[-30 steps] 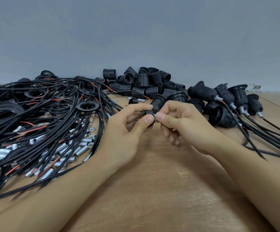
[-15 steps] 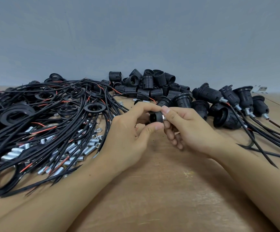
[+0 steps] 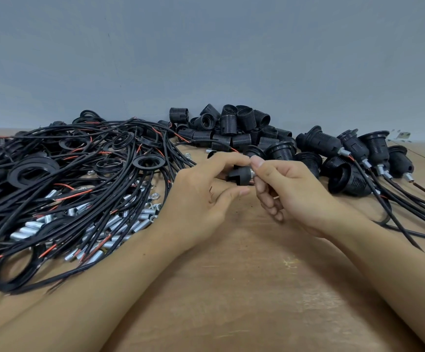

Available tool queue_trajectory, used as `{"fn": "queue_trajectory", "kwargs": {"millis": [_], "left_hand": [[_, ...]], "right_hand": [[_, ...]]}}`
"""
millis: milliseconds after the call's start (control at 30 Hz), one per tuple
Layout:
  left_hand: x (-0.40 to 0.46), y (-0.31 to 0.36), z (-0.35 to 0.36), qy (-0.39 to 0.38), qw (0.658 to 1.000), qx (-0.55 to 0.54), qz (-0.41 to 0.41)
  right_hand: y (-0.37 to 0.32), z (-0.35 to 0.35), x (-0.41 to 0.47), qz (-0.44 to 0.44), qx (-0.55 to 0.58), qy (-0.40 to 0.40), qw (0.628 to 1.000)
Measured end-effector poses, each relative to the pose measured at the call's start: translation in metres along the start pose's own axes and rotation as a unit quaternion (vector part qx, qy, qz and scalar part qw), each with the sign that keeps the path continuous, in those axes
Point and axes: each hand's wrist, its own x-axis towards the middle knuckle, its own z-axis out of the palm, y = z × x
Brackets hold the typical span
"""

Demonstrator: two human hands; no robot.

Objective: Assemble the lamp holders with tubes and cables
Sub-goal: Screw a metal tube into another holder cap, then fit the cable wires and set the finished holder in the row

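Fingers (image 3: 234,158) of my left hand (image 3: 196,199) hold a black lamp holder cap (image 3: 239,174) above the middle of the desk (image 3: 231,288), thumb apart below it. Right hand (image 3: 290,191) pinches the metal tube (image 3: 252,173) at the cap's end. Cables (image 3: 84,179) sprawl toward the left edge.

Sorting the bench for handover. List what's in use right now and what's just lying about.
In use:
left hand
right hand
black cap
metal tube, at the cap's end

Lying about:
cables
loose tubes
nuts
threaded shells
finished holders
rings
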Motion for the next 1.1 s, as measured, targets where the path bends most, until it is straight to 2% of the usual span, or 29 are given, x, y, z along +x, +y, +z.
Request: {"fn": "queue_trajectory", "kwargs": {"millis": [100,167,267,367,400,467,500,533,567,667,767,833,967,1100], "left_hand": [[-0.001,0.001,0.000,0.009,0.999,-0.025,-0.041],[-0.002,0.002,-0.001,-0.007,0.999,-0.019,-0.037],[-0.002,0.004,-0.006,-0.019,0.998,0.058,0.020],[0.004,0.001,-0.014,0.035,0.981,0.192,-0.019],[0.007,-0.003,-0.020,0.059,0.960,0.265,-0.064],[0.010,-0.016,-0.033,0.036,0.885,0.422,-0.193],[0.011,-0.021,-0.038,0.004,0.849,0.463,-0.255],[0.011,-0.024,-0.040,-0.021,0.829,0.473,-0.298],[0.010,-0.027,-0.041,-0.033,0.824,0.466,-0.320],[0.010,-0.030,-0.039,-0.023,0.838,0.437,-0.326],[0.012,-0.030,-0.043,0.022,0.861,0.388,-0.330],[0.012,-0.029,-0.045,0.077,0.889,0.331,-0.308],[0.014,-0.017,-0.046,0.232,0.935,0.190,-0.191],[0.015,-0.009,-0.041,0.264,0.941,0.212,-0.021]], "right_hand": [[0.000,-0.001,0.000,-0.016,-0.015,-0.005,1.000],[0.002,-0.002,-0.001,-0.023,-0.024,0.001,0.999],[0.005,-0.001,0.000,-0.021,-0.041,0.007,0.999],[0.005,-0.001,0.002,-0.016,-0.026,0.045,0.999],[0.006,-0.002,0.003,-0.018,-0.025,0.062,0.998],[0.007,-0.005,0.004,-0.016,-0.035,0.081,0.996],[0.008,-0.005,0.004,-0.011,-0.039,0.084,0.996],[0.009,-0.005,0.004,-0.005,-0.040,0.084,0.996],[0.010,-0.005,0.005,-0.001,-0.041,0.082,0.996],[0.009,-0.004,0.005,0.005,-0.035,0.081,0.996],[0.008,-0.006,0.004,0.009,-0.020,0.092,0.996],[0.007,-0.007,0.004,0.010,-0.012,0.097,0.995],[0.007,-0.007,0.005,0.008,-0.013,0.109,0.994],[0.005,-0.010,0.005,-0.007,-0.007,0.129,0.992]]}}
